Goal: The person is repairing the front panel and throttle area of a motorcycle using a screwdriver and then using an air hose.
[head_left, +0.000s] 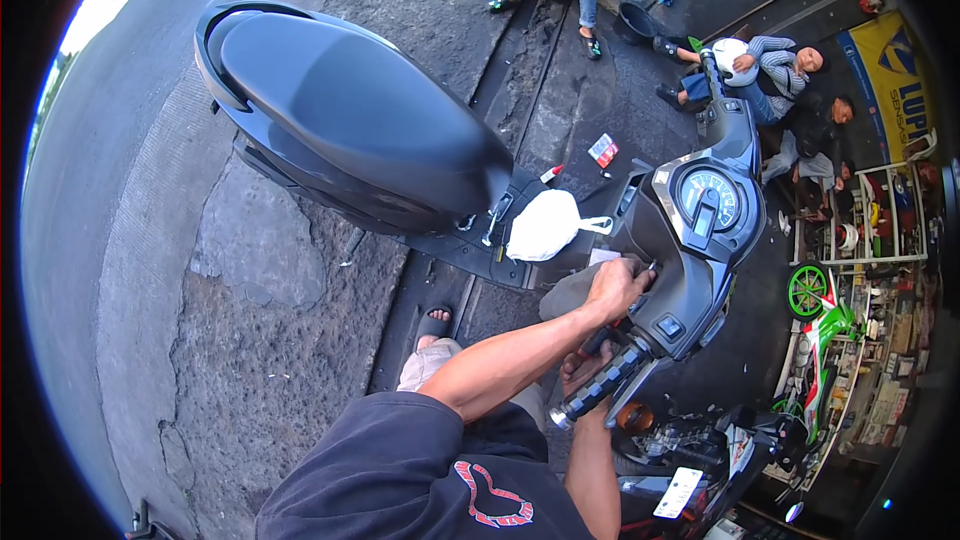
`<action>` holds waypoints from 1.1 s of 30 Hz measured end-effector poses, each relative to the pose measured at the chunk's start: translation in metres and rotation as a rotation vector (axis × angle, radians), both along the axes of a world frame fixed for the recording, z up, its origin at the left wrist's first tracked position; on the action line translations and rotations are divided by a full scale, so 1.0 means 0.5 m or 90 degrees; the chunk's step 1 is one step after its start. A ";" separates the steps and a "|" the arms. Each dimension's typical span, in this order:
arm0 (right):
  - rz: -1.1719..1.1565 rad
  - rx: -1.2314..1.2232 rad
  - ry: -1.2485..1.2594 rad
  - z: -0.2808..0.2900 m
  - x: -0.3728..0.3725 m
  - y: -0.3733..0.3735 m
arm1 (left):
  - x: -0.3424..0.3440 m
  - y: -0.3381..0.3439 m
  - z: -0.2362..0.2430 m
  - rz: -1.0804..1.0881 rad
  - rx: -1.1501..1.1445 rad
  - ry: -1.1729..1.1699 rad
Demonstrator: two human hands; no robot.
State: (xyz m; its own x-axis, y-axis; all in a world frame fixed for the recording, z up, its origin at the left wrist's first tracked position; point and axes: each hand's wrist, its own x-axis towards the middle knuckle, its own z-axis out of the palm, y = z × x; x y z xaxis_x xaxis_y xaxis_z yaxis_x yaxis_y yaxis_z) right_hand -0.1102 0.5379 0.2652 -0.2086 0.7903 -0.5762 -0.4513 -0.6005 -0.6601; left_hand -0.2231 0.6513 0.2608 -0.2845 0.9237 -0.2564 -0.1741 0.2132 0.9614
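The person works at the scooter [440,155], whose gauge [713,202] serves here as landmark. The left hand [615,290] is to the left of the gauge and nearer to the body, at the inner panel [675,290]; its fingers are bent, with a small shiny tip beside them, but I cannot tell what they grasp. The right hand [583,370], further below the gauge, is partly behind the grip [612,380]; its grasp I cannot tell. Left of the gauge lie a white bag [545,225] and, farther from the person, a red-white packet [603,150].
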 end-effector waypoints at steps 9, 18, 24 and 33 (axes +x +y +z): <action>0.046 0.092 -0.200 -0.040 0.033 0.007 | 0.000 0.011 0.014 -0.005 0.008 -0.002; 0.124 -0.008 0.020 0.000 0.037 0.024 | -0.003 0.020 0.012 0.028 0.025 -0.019; 0.118 0.146 -0.233 -0.013 0.026 0.019 | 0.004 0.035 0.018 0.100 -0.016 -0.067; 0.230 0.176 -0.551 0.007 0.008 0.024 | 0.031 0.041 -0.002 0.141 -0.057 -0.219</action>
State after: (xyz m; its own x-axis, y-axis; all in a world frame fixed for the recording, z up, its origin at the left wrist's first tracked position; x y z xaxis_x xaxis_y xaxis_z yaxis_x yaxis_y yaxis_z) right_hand -0.1061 0.5501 0.2685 -0.0572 0.8923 -0.4477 0.4363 -0.3810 -0.8152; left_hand -0.2075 0.6718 0.2599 -0.3576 0.8193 -0.4482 -0.5331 0.2149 0.8183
